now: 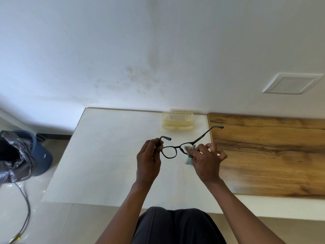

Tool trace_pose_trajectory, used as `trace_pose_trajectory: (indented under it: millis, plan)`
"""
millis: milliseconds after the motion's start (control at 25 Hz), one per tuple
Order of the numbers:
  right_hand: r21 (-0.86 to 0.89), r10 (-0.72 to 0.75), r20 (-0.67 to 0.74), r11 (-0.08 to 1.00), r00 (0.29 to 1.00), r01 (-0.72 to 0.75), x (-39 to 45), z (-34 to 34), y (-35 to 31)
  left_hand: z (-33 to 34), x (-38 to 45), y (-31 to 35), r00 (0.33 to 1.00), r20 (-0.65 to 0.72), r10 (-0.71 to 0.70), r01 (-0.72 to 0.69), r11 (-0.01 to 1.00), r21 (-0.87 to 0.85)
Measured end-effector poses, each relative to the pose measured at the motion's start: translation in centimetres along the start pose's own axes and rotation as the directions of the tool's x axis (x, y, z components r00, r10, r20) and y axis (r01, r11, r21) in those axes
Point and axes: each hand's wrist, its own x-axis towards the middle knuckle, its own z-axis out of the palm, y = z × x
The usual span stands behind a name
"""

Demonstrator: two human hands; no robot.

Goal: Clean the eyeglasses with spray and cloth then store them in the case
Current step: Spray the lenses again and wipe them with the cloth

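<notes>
Holding the eyeglasses (173, 149) in the air over the white table (105, 164), near the middle of the frame, we see them open, with both temples unfolded and pointing away from us toward the wall. Their long axis runs from left to right across the picture, a little higher on the right side. Our left hand (148, 160) grips the frame at its left end, near the hinge, with the fingers (154, 143) curled round it. Our right hand (206, 161) pinches a small pale blue cloth (189, 155) around the right lens, so this lens is mostly hidden. The left lens shows bare between the two hands.

We judge that the wiping step is in hand, and that the next move is to slide the cloth leftward along this axis to the bare lens.

At the far edge of the table, just above the glasses in the frame, stands the yellowish translucent case (177, 122), open and, as far as we can tell, with nothing in it. It is apart from both hands, between them in line. We see no spray bottle.
</notes>
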Motion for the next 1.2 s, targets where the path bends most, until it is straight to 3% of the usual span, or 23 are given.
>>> trace_pose_trajectory:
  millis: [120, 240, 320, 440, 600, 720, 920, 960, 1080, 1200]
  plan:
    - [0.055, 0.067, 0.025, 0.996, 0.997, -0.069, -0.3, 0.0, -0.3, 0.1, -0.1, -0.1, 1.0, 0.009, -0.001, 0.001, 1.0, 0.022]
    - [0.141, 0.217, 0.222, 0.958, 0.951, -0.251, -0.2, -0.1, -0.7, 0.0, -0.2, -0.4, 1.0, 0.0, -0.006, 0.006, 0.999, 0.041]
    - [0.233, 0.273, 0.32, 0.905, 0.907, -0.355, -0.2, 0.0, -0.5, 0.0, -0.2, -0.5, 1.0, -0.007, -0.005, 0.006, 0.998, 0.058]
    - [0.432, 0.313, 0.353, 0.782, 0.882, -0.45, -0.3, 0.1, -0.1, -0.3, -0.2, -0.7, 0.999, -0.026, -0.02, 0.022, 0.998, 0.065]
    - [0.449, 0.359, 0.438, 0.708, 0.825, -0.546, -0.8, 0.6, 0.1, -0.6, -0.1, -1.0, 0.997, -0.061, -0.056, 0.06, 0.996, 0.059]
    - [0.43, 0.339, 0.575, 0.65, 0.745, -0.627, -1.5, 1.1, -0.1, -0.7, 0.0, -1.0, 0.993, -0.076, -0.09, 0.094, 0.995, 0.044]
    - [0.341, 0.215, 0.822, 0.558, 0.528, -0.757, -2.0, 1.2, -0.4, -0.9, 0.0, -0.8, 0.99, -0.088, -0.109, 0.111, 0.993, 0.026]
    - [0.333, 0.218, 0.818, 0.575, 0.532, -0.747, -1.9, 1.1, -0.5, -1.0, 0.0, -0.8, 0.99, -0.089, -0.112, 0.114, 0.993, 0.026]
    - [0.388, 0.299, 0.709, 0.592, 0.639, -0.707, -1.1, 0.7, -0.4, -1.1, 0.0, -0.7, 0.989, -0.09, -0.122, 0.124, 0.992, 0.024]
    - [0.506, 0.414, 0.62, 0.438, 0.666, -0.743, 0.0, 0.2, 0.1, -1.3, 0.0, -0.6, 0.988, -0.091, -0.123, 0.125, 0.992, 0.021]
